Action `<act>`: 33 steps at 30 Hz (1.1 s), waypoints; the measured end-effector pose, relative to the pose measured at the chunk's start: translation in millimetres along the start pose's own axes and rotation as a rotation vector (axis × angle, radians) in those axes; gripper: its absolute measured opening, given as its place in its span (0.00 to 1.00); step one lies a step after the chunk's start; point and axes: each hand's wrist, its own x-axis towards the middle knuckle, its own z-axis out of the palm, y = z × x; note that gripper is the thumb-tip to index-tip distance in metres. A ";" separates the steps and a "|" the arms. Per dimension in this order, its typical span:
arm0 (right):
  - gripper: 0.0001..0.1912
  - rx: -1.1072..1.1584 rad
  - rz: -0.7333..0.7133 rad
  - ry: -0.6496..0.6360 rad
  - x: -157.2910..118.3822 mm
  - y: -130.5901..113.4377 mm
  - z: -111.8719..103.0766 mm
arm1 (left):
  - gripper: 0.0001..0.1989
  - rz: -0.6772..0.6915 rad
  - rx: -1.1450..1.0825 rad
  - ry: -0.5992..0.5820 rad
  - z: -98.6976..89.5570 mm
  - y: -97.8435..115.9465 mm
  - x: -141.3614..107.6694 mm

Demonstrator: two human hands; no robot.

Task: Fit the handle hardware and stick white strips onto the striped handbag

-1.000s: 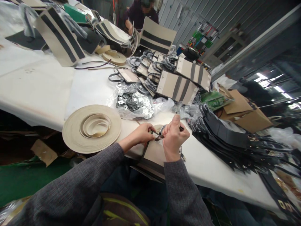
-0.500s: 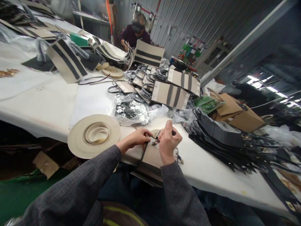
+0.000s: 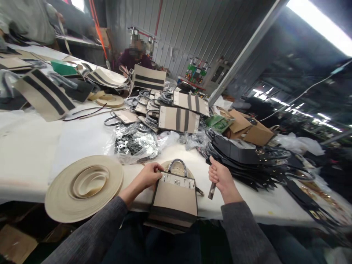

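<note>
We've swung our right hand [image 3: 221, 178] off the handbag [image 3: 176, 198], fist round a stubby tool [image 3: 211, 191]; left hand [image 3: 150, 174] pinches the bag's corner. Bag overhangs the white table [image 3: 209, 211] edge, tabletop showing before the fist, ribbed wall [image 3: 176, 29] beyond.

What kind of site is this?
Most likely a bag-making workshop: a handled bag sits half-built-looking at the table edge, a heap of similar striped pieces with wrapped handles lies beyond it, and a large roll of beige strip is to its left.
</note>
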 end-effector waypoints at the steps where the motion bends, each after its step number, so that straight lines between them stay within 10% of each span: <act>1: 0.36 -0.136 -0.003 0.054 10.8 4.8 -14.5 | 0.18 -0.003 0.007 0.003 0.1 -0.5 1.3; 7: 0.26 -0.534 -0.100 0.226 63.9 21.8 -37.1 | 0.24 0.028 0.014 0.008 -2.6 0.7 -2.8; 12: 0.17 -0.763 -0.424 0.319 39.8 29.0 -25.0 | 0.26 0.026 0.016 0.034 -3.3 3.1 -7.8; 17: 0.28 -0.781 -0.340 -0.147 -39.0 55.4 -7.2 | 0.25 0.009 0.037 0.040 -1.6 5.0 -6.8; 20: 0.21 -0.750 -0.335 -0.178 -60.7 70.6 1.9 | 0.24 -0.007 0.036 0.047 -0.2 6.6 -8.4; 33: 0.24 -0.728 -0.477 -0.163 -7.1 74.0 17.8 | 0.13 -0.074 0.019 0.169 17.6 13.0 -21.7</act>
